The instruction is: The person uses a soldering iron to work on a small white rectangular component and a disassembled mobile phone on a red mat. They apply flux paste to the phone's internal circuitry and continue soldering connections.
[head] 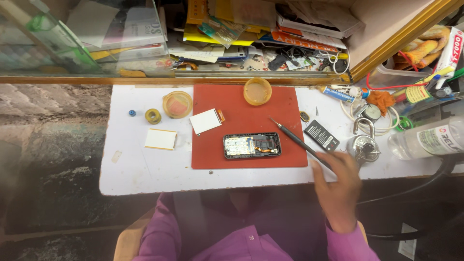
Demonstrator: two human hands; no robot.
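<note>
- My right hand (338,186) is at the near right edge of the white table (130,169), its grip pinched on the rear end of a thin dark screwdriver (299,141).
- The screwdriver slants up and left, its metal tip over the red mat (246,104), just above the right end of the opened phone (252,145).
- The phone lies flat on the mat's near half with its back off, the circuit board showing.
- My left hand is out of sight, so I cannot tell its grip.
- A small white screen (205,121) rests on the mat's left edge; a white card (161,139) lies on the table to its left.
- A black battery (321,135) sits just right of the mat, beside the screwdriver's shaft.
- Two round yellowish lids (257,91) sit at the far side, one of them on the mat.
- A metal padlock (363,142) stands just beyond my right hand.
</note>
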